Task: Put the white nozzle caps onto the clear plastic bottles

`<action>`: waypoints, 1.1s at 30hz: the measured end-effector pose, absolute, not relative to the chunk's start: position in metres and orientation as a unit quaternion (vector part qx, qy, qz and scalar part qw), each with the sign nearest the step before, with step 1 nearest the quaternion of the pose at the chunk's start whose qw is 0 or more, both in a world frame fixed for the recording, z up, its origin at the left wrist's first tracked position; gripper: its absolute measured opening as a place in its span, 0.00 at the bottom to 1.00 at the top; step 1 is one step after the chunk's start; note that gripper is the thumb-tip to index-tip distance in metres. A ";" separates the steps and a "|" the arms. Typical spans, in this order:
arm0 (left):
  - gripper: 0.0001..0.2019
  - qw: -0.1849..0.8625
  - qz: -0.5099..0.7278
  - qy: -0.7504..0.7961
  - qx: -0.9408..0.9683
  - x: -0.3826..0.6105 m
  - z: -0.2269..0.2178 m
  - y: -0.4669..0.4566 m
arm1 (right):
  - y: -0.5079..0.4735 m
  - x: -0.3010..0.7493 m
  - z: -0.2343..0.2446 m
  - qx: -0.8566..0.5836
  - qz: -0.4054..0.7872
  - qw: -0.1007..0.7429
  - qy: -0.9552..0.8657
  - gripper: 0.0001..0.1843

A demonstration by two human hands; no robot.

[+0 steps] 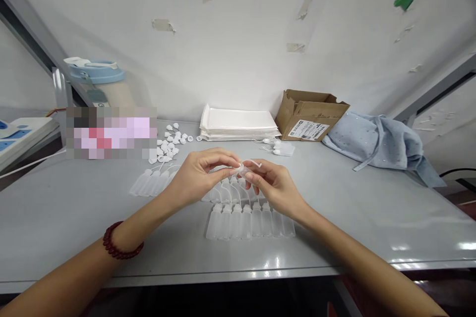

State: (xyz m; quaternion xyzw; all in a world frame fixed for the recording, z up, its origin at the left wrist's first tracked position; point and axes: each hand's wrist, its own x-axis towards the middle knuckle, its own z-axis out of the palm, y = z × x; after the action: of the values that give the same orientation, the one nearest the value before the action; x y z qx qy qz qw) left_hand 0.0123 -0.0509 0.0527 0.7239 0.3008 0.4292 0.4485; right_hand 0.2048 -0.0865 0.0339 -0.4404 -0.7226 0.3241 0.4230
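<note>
Okay, front row: translucent bottles (237, 223) side by side on the surface (178, 252), thin curved tubes at their necks; right forearm hides the row's end.
Left hand (195, 178): thumb and fingers pinched at the neck of the held bottle (244, 170).
Right hand (274, 184): fingers closed around its body; its tube sticks out to the right.
Middle row (228, 192): more tubed bottles, partly behind the hands.
Left group (148, 183): same type, left wrist overlaps it.
Progress: part-way, I'd judge; rows carry tubes, no covers visible on the tips.
Loose white caps (169, 146): scattered pile, look unfitted, so probably left to do.
Small batch (280, 148): seems white-tipped, maybe done; too small to confirm.
Back edge: white stack (240, 124), cardboard box (310, 116), blue cloth (375, 141), lidded cup (98, 77); none blocks the hands.
</note>
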 end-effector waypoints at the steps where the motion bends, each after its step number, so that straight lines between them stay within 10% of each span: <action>1: 0.03 0.451 0.427 0.303 0.722 0.012 0.053 -0.051 | -0.087 0.204 0.036 -0.442 0.366 0.424 -0.701 0.11; 12: 0.10 0.557 0.367 0.393 0.633 0.013 0.051 -0.049 | -0.090 0.205 0.026 -0.391 0.048 0.434 -0.810 0.11; 21: 0.09 0.495 0.375 0.351 0.701 0.011 0.055 -0.051 | -0.092 0.204 0.040 -0.440 0.335 0.433 -0.712 0.09; 33: 0.10 0.502 0.322 0.384 0.705 0.013 0.061 -0.053 | -0.092 0.203 0.029 -0.407 0.117 0.444 -0.790 0.08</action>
State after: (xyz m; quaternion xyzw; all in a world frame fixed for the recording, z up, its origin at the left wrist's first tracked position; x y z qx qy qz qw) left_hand 0.0126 -0.0530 0.0610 0.7051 0.3838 0.3221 0.5017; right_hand 0.2031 -0.0916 0.0294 -0.4073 -0.7895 0.1170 0.4439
